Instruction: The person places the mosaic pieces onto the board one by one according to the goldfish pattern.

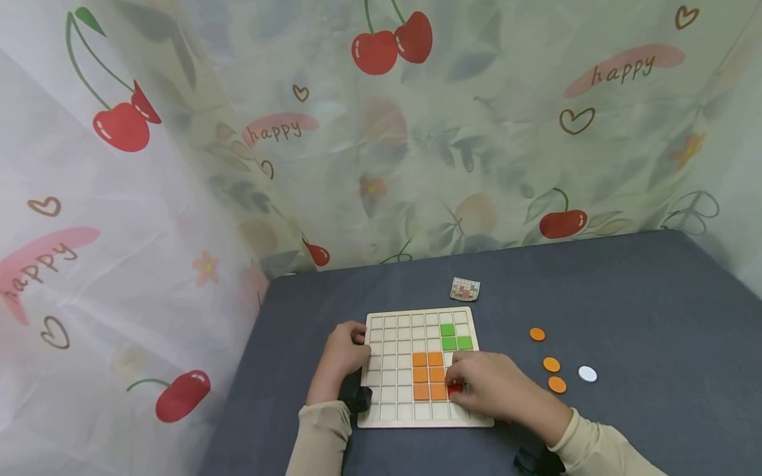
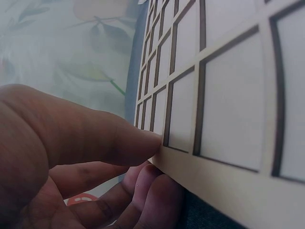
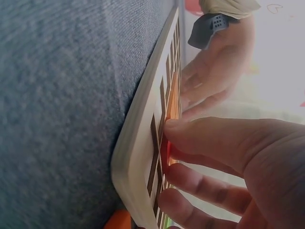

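Note:
A pale wooden grid board (image 1: 425, 424) lies on the dark tabletop. My left hand (image 1: 344, 350) holds its left edge, the thumb on the rim and the other fingers curled at the edge in the left wrist view. Over the board's lower right part, my right hand (image 1: 500, 385) pinches a red tile (image 1: 455, 389) at a cell, just right of the orange tiles (image 1: 436, 374). Those orange tiles fill a block two cells wide and three high. Toward the far right corner sit three green tiles (image 1: 448, 343). The right fingers hide part of the red tile.
Right of the board lie orange discs (image 1: 551, 365) and a white disc (image 1: 587, 374). Behind the board is a small patterned card (image 1: 465, 289). Something orange (image 3: 118, 220) shows beside the board's near corner in the right wrist view. Printed fabric (image 1: 417, 165) hangs behind the table.

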`<action>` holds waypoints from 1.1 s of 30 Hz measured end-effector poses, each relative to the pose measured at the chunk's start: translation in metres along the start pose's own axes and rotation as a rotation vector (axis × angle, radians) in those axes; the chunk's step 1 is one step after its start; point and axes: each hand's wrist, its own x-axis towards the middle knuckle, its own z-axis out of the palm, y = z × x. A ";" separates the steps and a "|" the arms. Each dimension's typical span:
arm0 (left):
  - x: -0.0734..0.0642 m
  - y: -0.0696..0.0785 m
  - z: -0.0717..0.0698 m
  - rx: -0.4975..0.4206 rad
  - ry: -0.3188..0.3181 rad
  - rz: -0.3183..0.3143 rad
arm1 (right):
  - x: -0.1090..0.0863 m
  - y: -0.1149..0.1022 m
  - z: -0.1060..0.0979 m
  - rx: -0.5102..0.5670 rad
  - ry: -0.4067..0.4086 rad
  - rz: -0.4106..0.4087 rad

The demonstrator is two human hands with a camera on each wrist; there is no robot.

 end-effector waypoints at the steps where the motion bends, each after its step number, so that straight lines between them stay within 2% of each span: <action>1: 0.000 0.000 0.000 0.000 -0.001 0.003 | 0.000 0.000 0.000 0.004 -0.003 0.001; 17: 0.001 0.001 0.000 0.002 0.002 -0.019 | -0.001 0.001 -0.005 0.027 -0.033 0.010; 33: 0.001 0.000 0.000 0.008 -0.010 -0.006 | -0.001 0.004 -0.005 0.074 -0.036 -0.026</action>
